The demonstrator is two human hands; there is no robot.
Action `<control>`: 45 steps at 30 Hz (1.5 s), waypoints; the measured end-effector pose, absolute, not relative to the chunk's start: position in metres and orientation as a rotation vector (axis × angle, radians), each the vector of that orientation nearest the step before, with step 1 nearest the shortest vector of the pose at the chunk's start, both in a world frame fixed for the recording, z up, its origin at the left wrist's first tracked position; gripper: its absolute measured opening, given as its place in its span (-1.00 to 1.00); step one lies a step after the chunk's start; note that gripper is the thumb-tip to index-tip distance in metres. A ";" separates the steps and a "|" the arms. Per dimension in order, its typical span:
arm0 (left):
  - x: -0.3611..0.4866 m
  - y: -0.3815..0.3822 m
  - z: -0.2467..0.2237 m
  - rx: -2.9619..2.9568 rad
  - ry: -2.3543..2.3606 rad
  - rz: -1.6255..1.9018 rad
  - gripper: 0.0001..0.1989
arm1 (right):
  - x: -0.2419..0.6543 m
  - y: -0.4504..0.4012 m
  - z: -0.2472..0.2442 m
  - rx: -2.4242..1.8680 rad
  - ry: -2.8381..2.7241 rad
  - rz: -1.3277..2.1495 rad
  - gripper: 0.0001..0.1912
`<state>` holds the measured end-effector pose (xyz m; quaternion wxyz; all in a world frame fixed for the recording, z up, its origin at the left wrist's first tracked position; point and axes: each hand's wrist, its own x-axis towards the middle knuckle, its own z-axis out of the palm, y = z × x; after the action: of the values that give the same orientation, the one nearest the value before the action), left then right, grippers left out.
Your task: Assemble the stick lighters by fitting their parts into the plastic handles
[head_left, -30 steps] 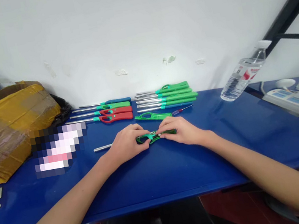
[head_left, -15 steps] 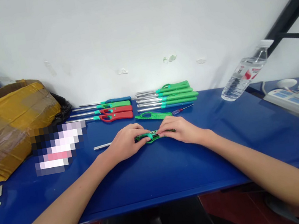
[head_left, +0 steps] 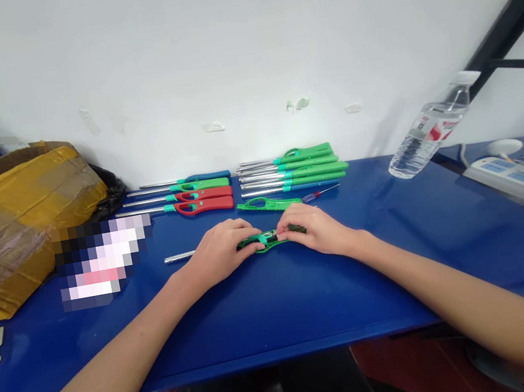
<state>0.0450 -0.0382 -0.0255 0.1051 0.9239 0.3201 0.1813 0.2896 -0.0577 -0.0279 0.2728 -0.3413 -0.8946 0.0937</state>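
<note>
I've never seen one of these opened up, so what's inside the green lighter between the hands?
Inside the green lighter, a teal part and something dark show. The left hand and right hand cover much of it, so whatever lies beneath the fingers can't be seen.

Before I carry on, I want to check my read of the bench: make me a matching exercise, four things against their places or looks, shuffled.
Things:
1. Open green lighter
2. Screwdriver
3. Bottle
4. Cardboard box

Places or looks:
A. White cap, clear body
B. Wrapped in yellow tape
C. Between the left hand and right hand
D. Beside one end of the loose green shell

Right pairs: 1-C, 2-D, 3-A, 4-B
</note>
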 end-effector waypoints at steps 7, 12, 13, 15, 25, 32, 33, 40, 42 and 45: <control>0.047 -0.039 -0.029 2.736 0.927 0.585 -0.78 | 0.289 -0.057 -0.030 -0.916 -2.435 0.136 -0.83; 0.047 -0.039 -0.029 2.722 0.925 0.593 -0.78 | 0.289 -0.058 -0.030 -0.888 -2.475 0.005 -0.79; 0.047 -0.039 -0.029 2.718 0.923 0.597 -0.78 | 0.289 -0.058 -0.031 -0.894 -2.468 -0.001 -0.79; 0.047 -0.039 -0.030 2.714 0.918 0.602 -0.79 | 0.288 -0.059 -0.033 -0.922 -2.446 0.000 -0.79; 0.047 -0.039 -0.033 2.717 0.929 0.621 -0.79 | 0.282 -0.067 -0.034 -1.108 -2.371 0.152 -0.84; 0.048 -0.039 -0.031 2.725 0.936 0.615 -0.80 | 0.280 -0.069 -0.034 -1.138 -2.328 0.188 -0.84; 0.048 -0.040 -0.031 2.729 0.934 0.614 -0.80 | 0.280 -0.069 -0.034 -1.133 -2.327 0.186 -0.85; 0.048 -0.040 -0.032 2.728 0.943 0.636 -0.78 | 0.278 -0.070 -0.036 -1.103 -2.299 0.220 -0.87; 0.048 -0.040 -0.033 2.723 0.940 0.642 -0.78 | 0.278 -0.070 -0.037 -1.100 -2.296 0.203 -0.87; 0.048 -0.039 -0.034 2.711 0.925 0.645 -0.79 | 0.277 -0.070 -0.038 -1.099 -2.287 0.177 -0.87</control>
<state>0.0476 -0.0387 -0.0339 0.1023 0.9184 0.3133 0.2187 0.2773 -0.0695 -0.0376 0.2947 -0.4130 -0.8592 0.0663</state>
